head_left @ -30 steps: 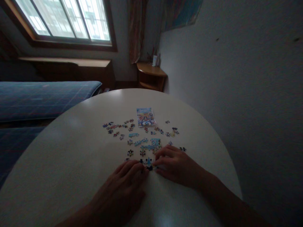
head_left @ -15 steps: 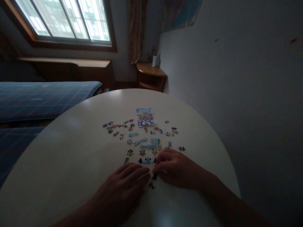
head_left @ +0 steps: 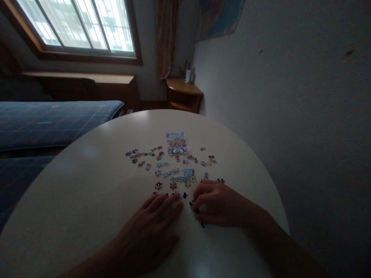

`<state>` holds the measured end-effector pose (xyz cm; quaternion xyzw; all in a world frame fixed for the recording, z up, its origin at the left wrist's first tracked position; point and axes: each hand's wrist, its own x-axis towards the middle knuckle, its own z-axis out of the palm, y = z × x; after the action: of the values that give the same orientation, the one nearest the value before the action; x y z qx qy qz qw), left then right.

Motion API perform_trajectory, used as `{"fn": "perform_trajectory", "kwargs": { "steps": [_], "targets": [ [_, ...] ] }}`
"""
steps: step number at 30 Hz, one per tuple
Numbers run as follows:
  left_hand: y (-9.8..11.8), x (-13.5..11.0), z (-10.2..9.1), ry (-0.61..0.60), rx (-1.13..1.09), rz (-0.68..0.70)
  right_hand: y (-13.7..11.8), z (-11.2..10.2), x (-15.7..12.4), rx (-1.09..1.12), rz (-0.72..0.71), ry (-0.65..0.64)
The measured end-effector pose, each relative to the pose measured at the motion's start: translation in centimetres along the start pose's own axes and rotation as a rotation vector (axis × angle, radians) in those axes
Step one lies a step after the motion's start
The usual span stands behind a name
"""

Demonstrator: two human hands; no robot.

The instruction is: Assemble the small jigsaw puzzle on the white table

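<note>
Dim indoors, a bright window (head_left: 84, 27) beyond a round white table (head_left: 72, 200) spread with puzzle pieces (head_left: 158, 185).
Left hand (head_left: 153, 226) lies flat with its grip released, partly covering a short row of pieces (head_left: 185, 195); right hand (head_left: 218, 202) seems to have its grip closed on a dark strip (head_left: 197, 211) of joined pieces, though poor light hides the exact contact. Farther back lie a blue joined section (head_left: 188, 175) and a printed sheet (head_left: 177, 144).

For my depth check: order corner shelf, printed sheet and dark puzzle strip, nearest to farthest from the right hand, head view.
1. Dark puzzle strip, at the right hand
2. Printed sheet, ahead and left
3. Corner shelf, beyond the table
</note>
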<state>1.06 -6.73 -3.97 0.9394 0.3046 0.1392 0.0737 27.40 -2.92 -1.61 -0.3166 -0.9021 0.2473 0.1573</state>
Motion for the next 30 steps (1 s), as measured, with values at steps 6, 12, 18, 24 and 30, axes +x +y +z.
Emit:
{"fn": "perform_trajectory", "kwargs": {
  "steps": [6,12,18,24,30],
  "targets": [
    [0.0,0.1,0.1,0.044,0.035,0.036,0.4,-0.3,-0.3,-0.029,0.028,0.001],
    [-0.1,0.5,0.0,0.096,0.025,0.082,0.4,-0.1,-0.3,-0.087,0.069,0.005],
    [0.1,0.7,-0.8,0.032,-0.037,0.159,0.3,-0.4,-0.3,-0.071,0.038,0.002],
    [-0.3,1.1,-0.8,0.043,-0.089,0.193,-0.1,-0.3,-0.1,-0.075,0.023,0.018],
    [-1.7,0.8,-0.1,0.146,-0.068,0.171,-0.4,0.0,0.2,-0.061,0.004,0.028]
  ]
}}
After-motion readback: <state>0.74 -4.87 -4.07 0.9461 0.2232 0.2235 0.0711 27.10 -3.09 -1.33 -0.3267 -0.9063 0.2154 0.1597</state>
